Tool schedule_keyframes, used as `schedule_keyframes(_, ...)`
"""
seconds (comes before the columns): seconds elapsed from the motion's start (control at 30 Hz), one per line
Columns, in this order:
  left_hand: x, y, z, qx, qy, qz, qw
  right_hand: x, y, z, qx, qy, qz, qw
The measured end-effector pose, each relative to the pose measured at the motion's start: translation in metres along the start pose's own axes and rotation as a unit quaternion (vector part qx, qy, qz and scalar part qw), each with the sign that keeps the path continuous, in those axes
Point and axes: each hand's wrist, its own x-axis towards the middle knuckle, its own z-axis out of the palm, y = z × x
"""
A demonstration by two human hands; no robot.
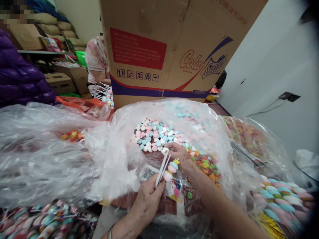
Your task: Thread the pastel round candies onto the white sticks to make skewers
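My left hand [151,192] is closed around thin white sticks [161,171]. One candy skewer [171,169], threaded with pastel pink, blue and yellow pieces, stands beside the sticks near its fingertips. My right hand [180,156] pinches a small white candy [164,150] at the upper tip of a stick; whether the stick has pierced it I cannot tell. Just beyond my hands, loose pink, blue and white candies [154,134] lie in a clear plastic bag [124,132]. Colourful gummy rings [208,166] spread under my right forearm. A printed packet [174,191] lies below the skewer.
A tall cardboard carton [149,43] stands right behind the candies. Finished-looking skewers [286,199] are heaped at right, wrapped candies [45,220] at lower left. Clear plastic sheeting [50,159] covers the left side. Behind the carton sits another person [97,61].
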Motion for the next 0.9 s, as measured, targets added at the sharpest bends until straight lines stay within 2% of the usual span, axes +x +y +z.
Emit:
schedule_keyframes(0.1,0.002,-0.002,0.001,-0.002,0.016,-0.003,1.000,-0.011,-0.011,-0.018,0.166,0.020,0.068,0.984)
schedule_keyframes(0.2,0.002,-0.001,0.001,-0.004,0.024,-0.004,1.000,-0.022,-0.018,-0.028,0.224,0.017,0.079,0.971)
schedule_keyframes(0.43,0.002,0.001,0.002,-0.004,0.015,-0.020,1.000,-0.037,-0.021,-0.025,0.233,0.029,0.064,0.970)
schedule_keyframes(0.6,0.004,-0.003,0.004,0.003,0.039,-0.008,0.999,-0.040,-0.023,-0.021,0.217,0.041,0.048,0.974)
schedule_keyframes(0.77,0.004,-0.003,0.003,0.020,0.038,-0.004,0.999,-0.039,-0.023,-0.021,0.201,0.069,0.038,0.976)
schedule_keyframes(0.9,0.003,-0.001,0.002,0.024,0.038,-0.002,0.999,-0.040,-0.018,-0.022,0.177,0.062,0.019,0.982)
